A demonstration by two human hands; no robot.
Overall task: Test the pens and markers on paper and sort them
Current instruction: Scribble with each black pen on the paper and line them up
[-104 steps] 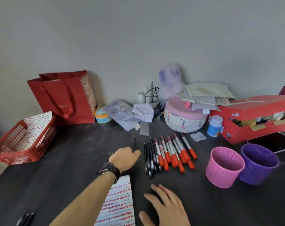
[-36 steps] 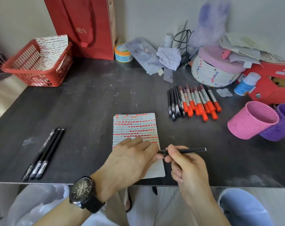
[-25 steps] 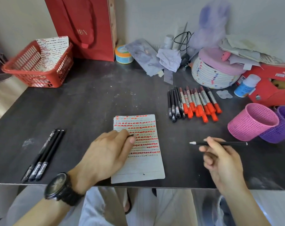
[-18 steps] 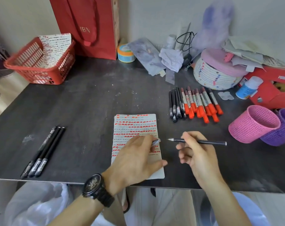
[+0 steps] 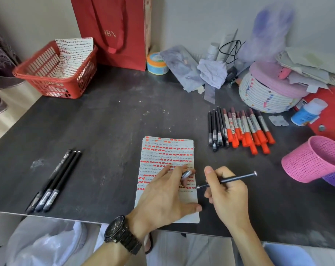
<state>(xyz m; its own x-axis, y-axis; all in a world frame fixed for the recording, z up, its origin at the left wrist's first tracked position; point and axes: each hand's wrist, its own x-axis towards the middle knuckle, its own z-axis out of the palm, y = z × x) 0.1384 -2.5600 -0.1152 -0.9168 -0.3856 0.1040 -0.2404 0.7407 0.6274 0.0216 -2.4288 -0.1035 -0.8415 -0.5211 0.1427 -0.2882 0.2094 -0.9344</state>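
A sheet of paper (image 5: 162, 156) covered in rows of red and dark test marks lies on the dark table. My left hand (image 5: 162, 196) rests on its lower half and holds the pen's cap (image 5: 186, 174) between its fingers. My right hand (image 5: 226, 192) grips a thin black pen (image 5: 237, 177), uncapped, its tip at the paper's right edge. A row of black pens and orange-capped markers (image 5: 239, 129) lies to the upper right. Three black pens (image 5: 53, 181) lie side by side at the left.
A pink mesh cup (image 5: 314, 160) and a purple one (image 5: 333, 179) stand at the right. A red basket (image 5: 53, 73) with marked paper sits at the back left beside a red bag (image 5: 114, 29). Clutter fills the back right. The table's front edge runs just below my hands.
The cap came off the pen and stayed in my left hand. My right hand swung the pen round and brought its tip down to the paper's right edge.
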